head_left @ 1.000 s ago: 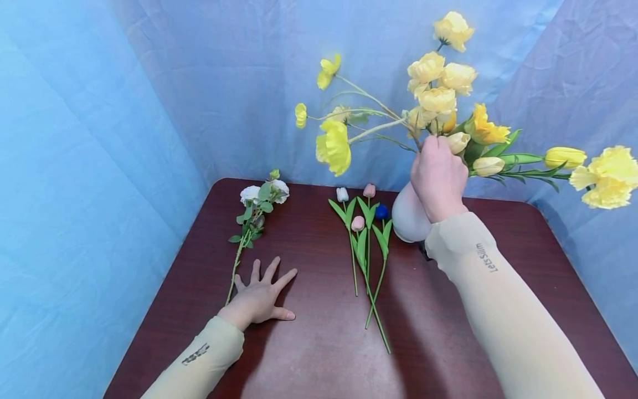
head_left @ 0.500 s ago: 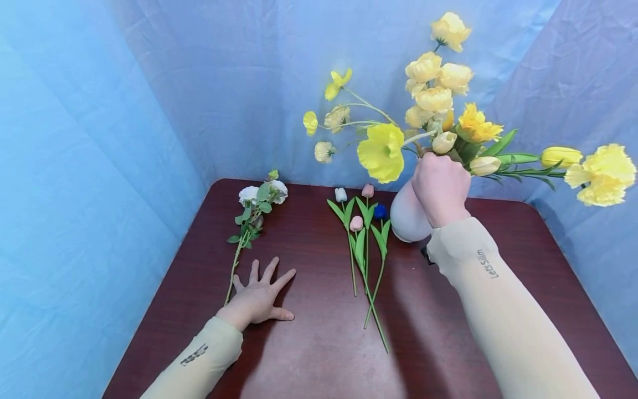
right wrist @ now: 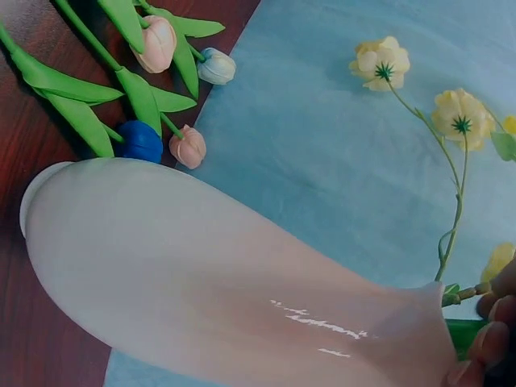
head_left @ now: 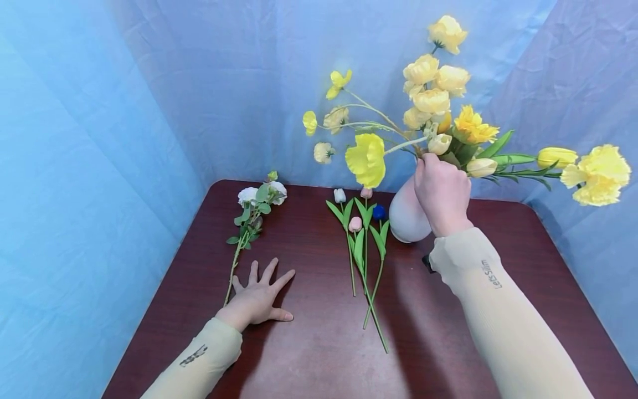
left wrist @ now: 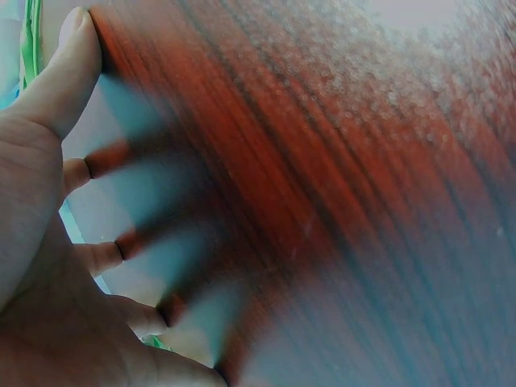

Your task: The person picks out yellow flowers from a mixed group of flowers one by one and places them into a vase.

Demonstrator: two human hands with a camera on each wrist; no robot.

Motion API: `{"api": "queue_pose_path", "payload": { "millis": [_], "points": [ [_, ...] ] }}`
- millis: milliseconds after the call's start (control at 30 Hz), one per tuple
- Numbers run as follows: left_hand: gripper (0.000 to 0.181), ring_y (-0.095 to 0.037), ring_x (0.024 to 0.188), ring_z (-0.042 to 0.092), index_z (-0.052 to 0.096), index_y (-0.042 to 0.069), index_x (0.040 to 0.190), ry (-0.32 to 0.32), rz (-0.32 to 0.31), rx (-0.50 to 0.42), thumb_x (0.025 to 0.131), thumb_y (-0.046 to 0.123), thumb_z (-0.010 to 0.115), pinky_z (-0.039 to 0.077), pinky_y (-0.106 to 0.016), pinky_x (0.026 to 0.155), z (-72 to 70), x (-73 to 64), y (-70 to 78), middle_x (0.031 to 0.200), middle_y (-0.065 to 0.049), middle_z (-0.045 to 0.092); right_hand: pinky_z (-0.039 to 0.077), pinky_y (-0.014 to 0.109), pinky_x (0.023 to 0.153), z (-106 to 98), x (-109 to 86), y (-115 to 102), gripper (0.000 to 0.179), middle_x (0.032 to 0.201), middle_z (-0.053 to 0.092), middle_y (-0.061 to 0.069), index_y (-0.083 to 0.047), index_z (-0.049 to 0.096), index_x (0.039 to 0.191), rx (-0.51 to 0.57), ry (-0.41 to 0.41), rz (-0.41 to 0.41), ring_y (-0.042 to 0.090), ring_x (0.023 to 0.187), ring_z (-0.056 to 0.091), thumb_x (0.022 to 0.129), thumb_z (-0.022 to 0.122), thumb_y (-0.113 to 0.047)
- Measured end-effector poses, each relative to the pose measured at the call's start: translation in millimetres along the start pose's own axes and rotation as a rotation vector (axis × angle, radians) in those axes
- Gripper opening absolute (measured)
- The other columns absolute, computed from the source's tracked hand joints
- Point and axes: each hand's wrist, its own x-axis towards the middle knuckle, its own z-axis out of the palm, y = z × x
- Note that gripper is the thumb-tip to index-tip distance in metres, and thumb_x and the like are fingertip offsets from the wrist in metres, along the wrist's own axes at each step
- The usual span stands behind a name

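My right hand holds a bunch of artificial yellow flowers by their stems, just above the mouth of a white vase. In the right wrist view, curled fingers surround the stems at the rim of the vase, and a green stem enters the opening. How far the stems reach inside is hidden. With fingers spread, my left hand rests on the dark red table. Beside it lies a white rose stem. The left wrist view shows the hand holding nothing.
Several artificial tulips, white, pink and blue, lie left of the vase with crossing stems. Blue curtains hang behind and at both sides of the table. A small black object shows partly beside the right sleeve.
My right hand has moved slightly down toward the vase mouth. The large yellow poppy on the left swung right and partly back, while my left hand stayed in place.
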Motion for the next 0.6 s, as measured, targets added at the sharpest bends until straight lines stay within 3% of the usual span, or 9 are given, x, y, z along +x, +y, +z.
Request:
{"api": "queue_pose_path", "payload": {
  "millis": [267, 433, 600],
  "points": [
    [0.102, -0.057, 0.152, 0.005, 0.027, 0.039, 0.162, 0.010, 0.009, -0.009, 0.077, 0.068, 0.076, 0.016, -0.088, 0.102, -1.1, 1.3, 1.7, 0.172, -0.011, 0.005, 0.041, 0.052, 0.041, -6, -19.7, 8, 0.026, 0.067, 0.064, 0.020, 0.001, 0.071, 0.100, 0.081, 0.136, -0.144, 0.038, 0.047, 0.054, 0.106, 0.051, -0.014],
    [0.101, -0.057, 0.151, 0.007, 0.030, 0.039, 0.161, 0.032, 0.003, -0.011, 0.077, 0.069, 0.077, 0.017, -0.088, 0.101, -2.2, 1.0, -0.5, 0.172, -0.010, 0.010, 0.046, 0.052, 0.044, -8, -39.0, 17, 0.021, 0.076, 0.068, 0.020, 0.000, 0.072, 0.104, 0.100, 0.122, -0.192, 0.038, 0.055, 0.060, 0.104, 0.056, -0.014],
    [0.087, -0.057, 0.151, 0.009, 0.039, 0.038, 0.158, 0.073, 0.003, -0.056, 0.083, 0.064, 0.075, 0.017, -0.087, 0.102, -0.1, -0.6, -2.1, 0.170, -0.011, 0.017, 0.050, 0.053, 0.051, -6, -60.4, 30, 0.016, 0.082, 0.067, 0.017, -0.001, 0.073, 0.105, 0.123, 0.102, -0.199, 0.038, 0.067, 0.063, 0.100, 0.061, -0.011]
  ]
}}
